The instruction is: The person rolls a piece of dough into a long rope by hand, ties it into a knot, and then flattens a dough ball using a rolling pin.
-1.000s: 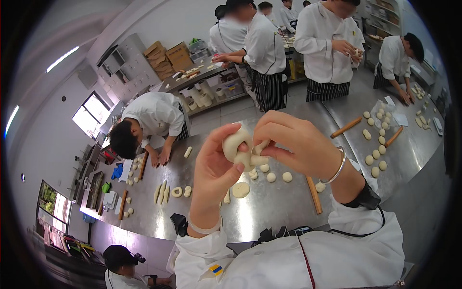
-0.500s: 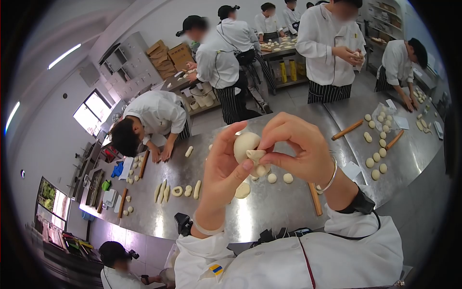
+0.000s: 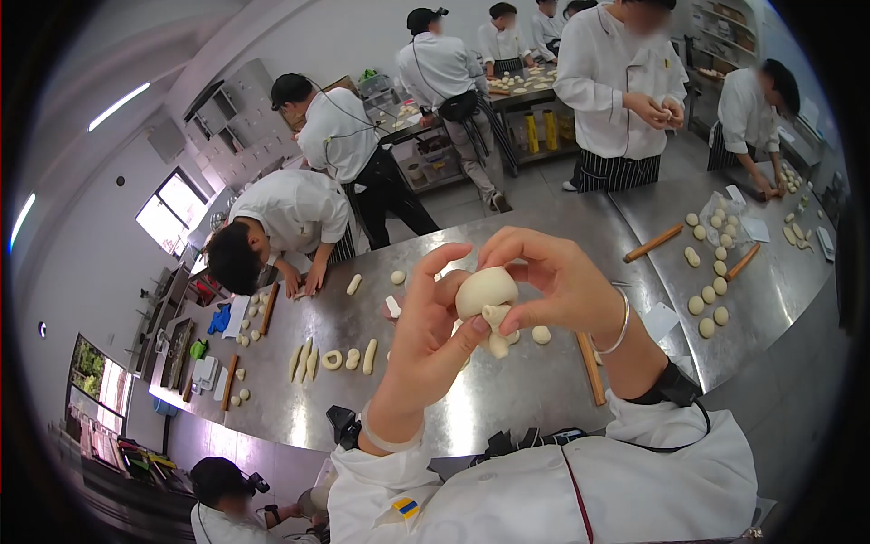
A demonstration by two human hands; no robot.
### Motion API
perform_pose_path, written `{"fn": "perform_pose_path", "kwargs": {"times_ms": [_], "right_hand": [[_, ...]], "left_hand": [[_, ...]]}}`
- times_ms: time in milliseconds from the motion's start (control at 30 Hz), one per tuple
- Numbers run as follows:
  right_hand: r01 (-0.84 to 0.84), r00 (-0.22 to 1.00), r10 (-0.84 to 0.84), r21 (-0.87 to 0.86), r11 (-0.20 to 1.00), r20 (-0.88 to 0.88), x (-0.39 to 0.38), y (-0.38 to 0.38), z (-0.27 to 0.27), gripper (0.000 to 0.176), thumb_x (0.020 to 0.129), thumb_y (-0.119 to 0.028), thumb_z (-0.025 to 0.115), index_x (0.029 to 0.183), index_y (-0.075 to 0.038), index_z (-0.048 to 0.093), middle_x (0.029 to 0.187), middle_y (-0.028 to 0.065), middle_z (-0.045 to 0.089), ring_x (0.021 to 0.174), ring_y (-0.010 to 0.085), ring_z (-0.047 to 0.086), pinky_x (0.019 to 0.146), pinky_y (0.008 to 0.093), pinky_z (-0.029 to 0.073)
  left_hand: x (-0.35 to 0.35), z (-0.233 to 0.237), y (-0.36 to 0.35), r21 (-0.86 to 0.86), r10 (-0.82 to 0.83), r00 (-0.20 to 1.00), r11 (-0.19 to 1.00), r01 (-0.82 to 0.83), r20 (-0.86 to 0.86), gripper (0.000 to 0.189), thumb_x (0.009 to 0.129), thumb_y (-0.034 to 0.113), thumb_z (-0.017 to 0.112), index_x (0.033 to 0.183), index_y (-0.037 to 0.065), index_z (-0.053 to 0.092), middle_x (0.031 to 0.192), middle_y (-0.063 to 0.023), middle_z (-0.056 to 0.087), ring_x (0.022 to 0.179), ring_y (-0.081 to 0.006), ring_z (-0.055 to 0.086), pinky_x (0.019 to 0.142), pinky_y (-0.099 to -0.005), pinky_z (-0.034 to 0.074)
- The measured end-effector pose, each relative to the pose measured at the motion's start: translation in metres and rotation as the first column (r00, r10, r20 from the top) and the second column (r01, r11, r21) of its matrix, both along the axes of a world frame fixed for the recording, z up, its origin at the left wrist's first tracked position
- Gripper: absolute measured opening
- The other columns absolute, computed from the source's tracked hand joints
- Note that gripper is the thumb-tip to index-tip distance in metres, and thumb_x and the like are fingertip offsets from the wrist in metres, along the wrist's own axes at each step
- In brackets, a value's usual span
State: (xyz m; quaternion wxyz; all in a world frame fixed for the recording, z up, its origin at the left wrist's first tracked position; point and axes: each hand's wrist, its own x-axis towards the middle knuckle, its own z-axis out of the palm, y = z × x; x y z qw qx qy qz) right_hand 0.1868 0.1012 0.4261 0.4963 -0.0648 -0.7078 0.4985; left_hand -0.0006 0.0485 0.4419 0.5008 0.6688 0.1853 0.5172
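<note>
While the left hand (image 3: 426, 341) and right hand (image 3: 558, 286) both grip the dough (image 3: 487, 290), raised over the surface (image 3: 530, 408), light, even finger pressure would best keep its rounded side untorn. Pins (image 3: 652, 243) and balls (image 3: 707, 303) lie right, rolls (image 3: 312, 363) left; co-workers (image 3: 621, 86) in white and shelves (image 3: 723, 43) occupy the far side.

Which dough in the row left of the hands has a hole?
The ring between three long strips and a pinched piece; no other there shows a hole.
</note>
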Motion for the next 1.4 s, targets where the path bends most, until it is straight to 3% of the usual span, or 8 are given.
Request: {"fn": "perform_pose_path", "kwargs": {"times_ms": [167,533,767,833,1033,1167,1233,1400], "right_hand": [[-0.062,0.998,0.062,-0.062,0.996,-0.003,0.003,-0.001,0.001,0.036,0.071,-0.01,0.084,0.094,-0.006,0.056,0.104,0.0017,0.054,0.101,0.0113,0.054,0.089,0.0286,0.047],[-0.051,0.998,0.045,-0.193,0.98,-0.038,0.004,-0.009,0.004,0.041,0.07,0.002,0.08,0.092,-0.009,0.047,0.101,0.0046,0.055,0.095,0.0115,0.055,0.086,0.028,0.045],[-0.034,0.998,0.046,-0.315,0.949,0.03,0.0,-0.014,0.012,0.033,0.074,0.001,0.07,0.097,-0.006,0.048,0.095,0.0001,0.053,0.091,0.0081,0.056,0.085,0.0259,0.05],[-0.029,0.999,0.036,-0.31,0.95,0.016,-0.005,-0.015,0.009,0.033,0.074,0.004,0.067,0.098,-0.006,0.048,0.094,0.0008,0.054,0.089,0.0078,0.056,0.079,0.0241,0.048],[0.076,0.993,-0.1,-0.301,0.95,-0.063,-0.017,-0.018,0.001,0.028,0.075,0.002,0.061,0.098,-0.006,0.047,0.089,0.0009,0.053,0.081,0.0071,0.053,0.07,0.0231,0.047],[0.324,0.932,-0.353,-0.248,0.913,-0.082,-0.023,-0.027,-0.001,0.026,0.073,-0.001,0.064,0.093,-0.005,0.048,0.086,0.0011,0.053,0.078,0.0083,0.053,0.069,0.024,0.049],[0.355,0.927,-0.366,-0.126,0.926,-0.079,-0.02,-0.031,0.002,0.025,0.072,-0.002,0.065,0.091,-0.004,0.049,0.086,0.001,0.053,0.078,0.0086,0.053,0.069,0.0242,0.048],[0.333,0.943,-0.333,0.047,0.942,-0.01,-0.022,-0.034,0.009,0.025,0.07,-0.003,0.069,0.088,-0.004,0.052,0.086,0.0011,0.053,0.079,0.0091,0.052,0.068,0.0253,0.048]], "left_hand": [[0.007,0.003,-0.008,0.062,0.144,0.988,0.988,-0.14,-0.062,0.074,0.088,-0.003,0.059,0.147,0.004,0.014,0.11,-0.0133,0.058,0.099,-0.0165,0.059,0.089,-0.0318,0.048],[0.01,-0.005,-0.007,0.451,0.594,0.779,0.762,-0.465,-0.2,0.044,0.081,-0.004,0.065,0.125,0.0,0.057,0.099,-0.0096,0.059,0.083,-0.017,0.06,0.076,-0.0289,0.049],[0.015,-0.005,-0.01,0.626,0.722,0.688,0.572,-0.529,-0.079,0.041,0.076,-0.006,0.065,0.117,0.002,0.064,0.095,-0.0092,0.058,0.077,-0.0179,0.057,0.068,-0.0284,0.046],[0.016,-0.007,-0.015,0.686,0.711,0.702,0.534,-0.495,-0.047,0.036,0.08,-0.008,0.061,0.116,-0.002,0.062,0.1,-0.0097,0.054,0.086,-0.0177,0.053,0.076,-0.0264,0.044],[0.014,-0.01,-0.016,0.877,0.691,0.722,0.325,-0.354,0.035,0.041,0.074,-0.008,0.066,0.114,-0.001,0.063,0.098,-0.0104,0.053,0.083,-0.019,0.052,0.071,-0.0273,0.042],[0.02,-0.012,-0.014,0.823,0.696,0.717,0.379,-0.423,0.048,0.042,0.075,-0.008,0.064,0.116,-0.002,0.061,0.097,-0.0103,0.053,0.083,-0.0183,0.052,0.071,-0.0272,0.042],[0.025,-0.013,-0.013,0.569,0.679,0.733,0.587,-0.575,0.04,0.045,0.072,-0.005,0.065,0.117,-0.001,0.061,0.092,-0.0113,0.056,0.078,-0.021,0.054,0.069,-0.0301,0.045],[0.002,-0.017,-0.008,0.614,0.584,0.809,0.663,-0.428,-0.066,0.034,0.075,0.002,0.065,0.108,-0.002,0.06,0.1,-0.0125,0.055,0.081,-0.0218,0.055,0.072,-0.0324,0.046]]}}
